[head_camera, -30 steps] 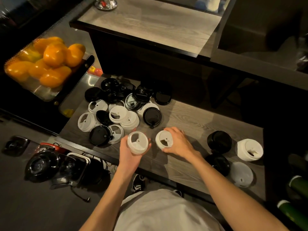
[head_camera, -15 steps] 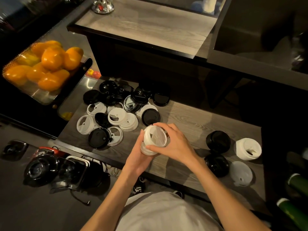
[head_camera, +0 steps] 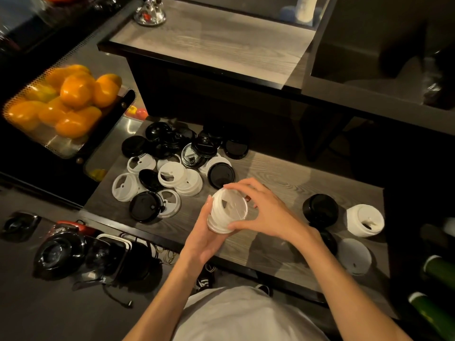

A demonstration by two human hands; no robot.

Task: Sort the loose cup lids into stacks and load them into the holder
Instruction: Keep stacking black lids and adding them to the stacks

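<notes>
A short stack of white lids (head_camera: 227, 211) is held above the wooden shelf (head_camera: 283, 183), tilted toward me. My left hand (head_camera: 200, 239) grips it from below and behind. My right hand (head_camera: 263, 212) pinches its top lid from the right with thumb and curled fingers. A loose pile of black and white lids (head_camera: 172, 168) lies at the shelf's left end. At the right stand a black lid stack (head_camera: 320, 209), a white lid stack (head_camera: 365, 220), another black stack (head_camera: 328, 241) partly behind my right forearm, and a translucent lid (head_camera: 354, 255).
A mesh basket of orange fruit (head_camera: 61, 102) hangs at the left. A higher wooden counter (head_camera: 209, 45) lies behind the shelf. Dark appliances and cables (head_camera: 81, 252) sit below the shelf's front edge. Green bottles (head_camera: 435, 269) stand at the far right.
My right hand lifted a white lid off the shelf and brought it onto the lids in my left hand. Both hands now hold one stack together.
</notes>
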